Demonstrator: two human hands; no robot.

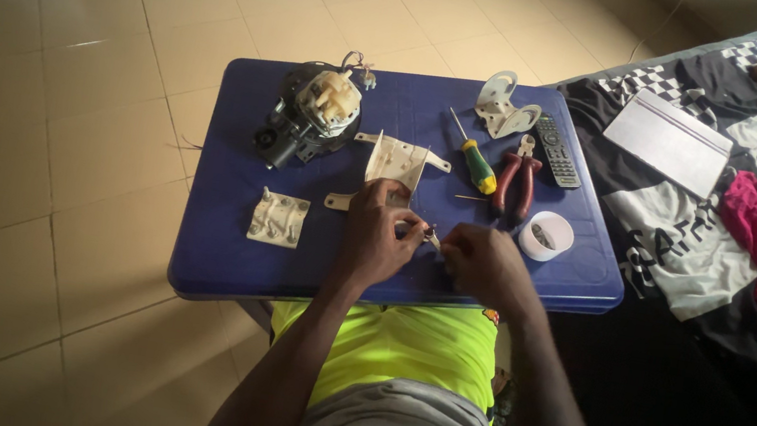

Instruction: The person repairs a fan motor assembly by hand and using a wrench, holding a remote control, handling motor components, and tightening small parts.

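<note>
Pinching small metal part (432,238) btwn both hands, L hand (377,238), R hand (484,263), over blue table (221,249).

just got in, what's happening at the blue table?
A seated person works at a blue plastic table. The left hand holds a cream plastic bracket, and the right hand pinches a small part against it. A fan motor, screwdriver, pliers, remote and small white cup lie nearby.
</note>
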